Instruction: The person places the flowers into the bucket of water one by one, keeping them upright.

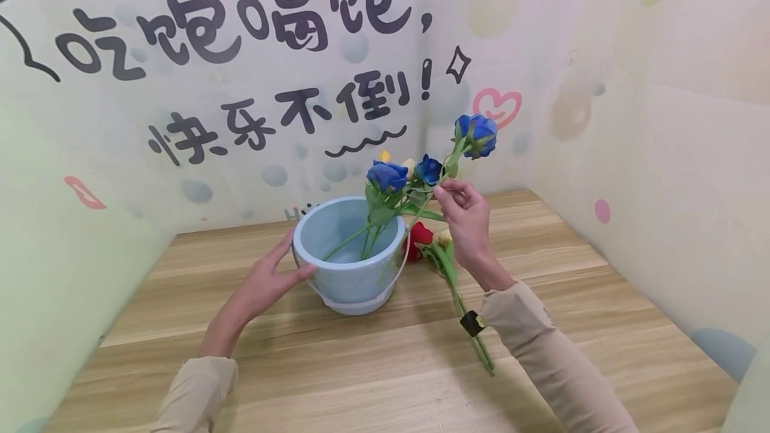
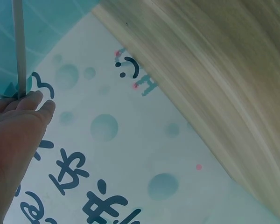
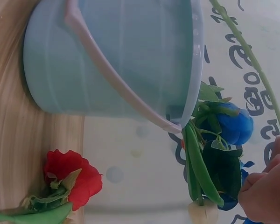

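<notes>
Head view: a blue, green-stemmed artificial flower [image 1: 478, 136] is pinched by the right hand [image 1: 469, 219], above and right of an upright, round, pale-blue plastic bucket [image 1: 351, 282]; the bucket's left side is touched by the spread left hand [image 1: 261, 282].

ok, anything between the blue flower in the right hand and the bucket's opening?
Partly: other flowers, stems in the bucket, lean over its right side, beside the right hand. Nothing visible blocks the opening left of them.
</notes>
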A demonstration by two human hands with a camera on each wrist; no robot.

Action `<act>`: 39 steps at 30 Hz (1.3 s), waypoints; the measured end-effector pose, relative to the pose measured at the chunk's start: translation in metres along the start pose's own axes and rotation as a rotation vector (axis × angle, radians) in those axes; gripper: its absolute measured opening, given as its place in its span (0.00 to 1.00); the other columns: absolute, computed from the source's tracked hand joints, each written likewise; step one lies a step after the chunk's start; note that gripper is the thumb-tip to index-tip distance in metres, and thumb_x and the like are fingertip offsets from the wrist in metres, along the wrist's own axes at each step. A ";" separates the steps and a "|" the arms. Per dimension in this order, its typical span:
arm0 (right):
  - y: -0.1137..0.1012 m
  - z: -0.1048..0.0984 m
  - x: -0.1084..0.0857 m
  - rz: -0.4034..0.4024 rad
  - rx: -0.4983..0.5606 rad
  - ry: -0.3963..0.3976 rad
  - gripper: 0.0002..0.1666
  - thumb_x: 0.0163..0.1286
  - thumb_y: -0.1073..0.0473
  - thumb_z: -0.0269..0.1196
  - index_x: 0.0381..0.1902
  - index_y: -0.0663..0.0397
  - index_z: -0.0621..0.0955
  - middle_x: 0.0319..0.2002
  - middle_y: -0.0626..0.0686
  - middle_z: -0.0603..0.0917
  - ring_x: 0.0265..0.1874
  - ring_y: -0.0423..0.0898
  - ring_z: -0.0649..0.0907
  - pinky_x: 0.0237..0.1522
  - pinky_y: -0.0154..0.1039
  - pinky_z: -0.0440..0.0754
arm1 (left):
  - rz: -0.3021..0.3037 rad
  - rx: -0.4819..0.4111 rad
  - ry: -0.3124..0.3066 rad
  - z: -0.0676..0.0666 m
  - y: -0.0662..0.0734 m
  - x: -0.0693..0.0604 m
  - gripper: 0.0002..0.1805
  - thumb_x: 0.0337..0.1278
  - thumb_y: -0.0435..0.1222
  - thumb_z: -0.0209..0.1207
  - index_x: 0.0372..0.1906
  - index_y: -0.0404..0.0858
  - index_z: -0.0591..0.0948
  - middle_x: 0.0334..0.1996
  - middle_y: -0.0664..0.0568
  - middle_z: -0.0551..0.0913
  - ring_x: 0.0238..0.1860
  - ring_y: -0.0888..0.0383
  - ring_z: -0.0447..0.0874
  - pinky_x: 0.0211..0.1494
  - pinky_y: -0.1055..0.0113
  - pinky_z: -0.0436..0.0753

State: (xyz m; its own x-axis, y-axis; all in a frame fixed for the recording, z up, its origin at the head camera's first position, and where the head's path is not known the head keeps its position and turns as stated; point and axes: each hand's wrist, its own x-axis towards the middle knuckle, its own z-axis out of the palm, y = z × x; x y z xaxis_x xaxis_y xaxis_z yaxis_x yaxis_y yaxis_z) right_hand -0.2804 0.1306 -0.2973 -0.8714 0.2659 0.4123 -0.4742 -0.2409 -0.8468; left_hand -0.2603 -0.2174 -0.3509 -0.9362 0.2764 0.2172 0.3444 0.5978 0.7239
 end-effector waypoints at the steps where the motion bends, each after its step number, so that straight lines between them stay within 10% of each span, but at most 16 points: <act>1: 0.000 0.000 0.000 -0.004 0.001 0.004 0.06 0.74 0.69 0.64 0.46 0.66 0.80 0.32 0.47 0.87 0.30 0.39 0.78 0.31 0.29 0.74 | 0.001 -0.001 0.000 0.000 0.000 0.000 0.49 0.68 0.54 0.64 0.85 0.50 0.52 0.81 0.42 0.54 0.79 0.33 0.51 0.69 0.26 0.60; 39: -0.002 0.014 0.006 -0.055 0.103 0.124 0.04 0.75 0.68 0.63 0.44 0.56 0.80 0.31 0.48 0.84 0.28 0.41 0.74 0.30 0.29 0.72 | -0.001 -0.004 0.005 0.001 0.001 0.001 0.49 0.68 0.53 0.65 0.85 0.48 0.52 0.81 0.41 0.54 0.79 0.33 0.51 0.70 0.27 0.60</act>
State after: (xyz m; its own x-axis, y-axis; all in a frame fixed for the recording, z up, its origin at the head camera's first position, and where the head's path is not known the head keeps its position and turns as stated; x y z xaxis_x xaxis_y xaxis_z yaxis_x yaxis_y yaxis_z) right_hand -0.2863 0.1196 -0.2885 -0.8244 0.3927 0.4076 -0.5370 -0.3151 -0.7826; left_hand -0.2607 -0.2155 -0.3508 -0.9370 0.2719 0.2192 0.3428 0.5954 0.7266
